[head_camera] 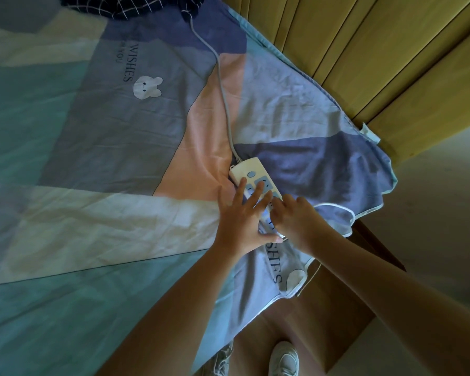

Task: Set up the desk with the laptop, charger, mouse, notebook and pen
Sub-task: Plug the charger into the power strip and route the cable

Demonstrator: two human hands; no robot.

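Charger plug, hidden under the right hand (293,221) whose grip cannot be told, may miss the power strip (253,183) on the bed, which could slide despite the left hand (242,213) pressing flat.

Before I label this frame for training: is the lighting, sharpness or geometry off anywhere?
Head view: dim, bluish light; wide-angle bending curves the yellow wooden panels; the white plastic power strip is sharp at its far end, but the left hand and right hand shade its near end; no glare.
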